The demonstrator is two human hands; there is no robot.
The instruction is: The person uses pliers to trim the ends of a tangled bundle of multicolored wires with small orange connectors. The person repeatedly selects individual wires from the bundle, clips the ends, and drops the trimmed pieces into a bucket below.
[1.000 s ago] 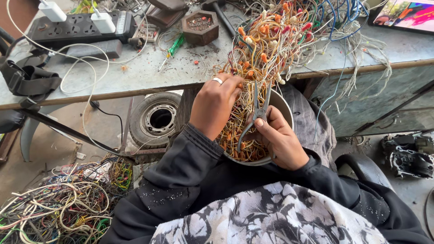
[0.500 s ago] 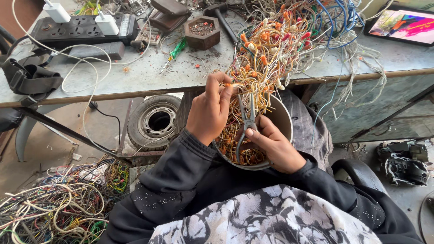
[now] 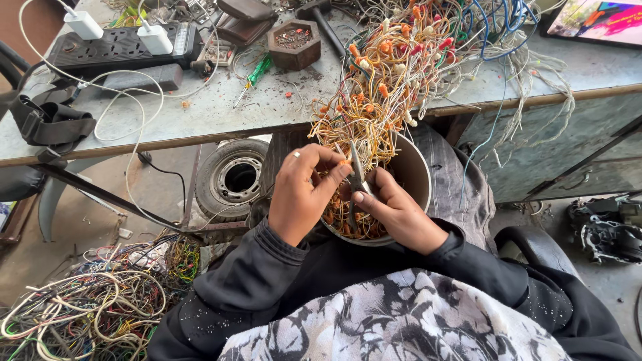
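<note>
Left hand (image 3: 304,194) pinches one orange-tipped strand of the wire bundle (image 3: 381,93) between thumb and fingertips, closed on it, just above the bowl rim. Ring on one finger. Right hand (image 3: 398,214) is wrapped around the scissors (image 3: 354,180), gripping the handles; blades point up into the hanging wires, whether they are parted I cannot tell.

Wire bundle: thin yellow/white leads with orange and red caps, draped off the workbench (image 3: 221,113) edge and down into a round metal bowl (image 3: 414,177) in the person's lap. Bowl holds cut orange bits; its near side is hidden behind both hands.

Packages/labels: hexagonal dark wooden box (image 3: 293,43) at the bench's back, filled with small dark pieces too small to make out. Black power strip (image 3: 117,47) top left with two white plug adapters in it, white cable looping across the bench. Green-handled screwdriver (image 3: 254,73) beside the box. Top right corner, a bright multicoloured printed sheet (image 3: 598,20), cut off by the frame edge.

Below bench: small wheel (image 3: 234,177) on its side, partly hidden by the bench frame. Tangle of mixed-colour scrap wire (image 3: 93,307) on the floor lower left, cut off at the frame bottom. Dark machine part (image 3: 608,230) far right, detail unclear.
</note>
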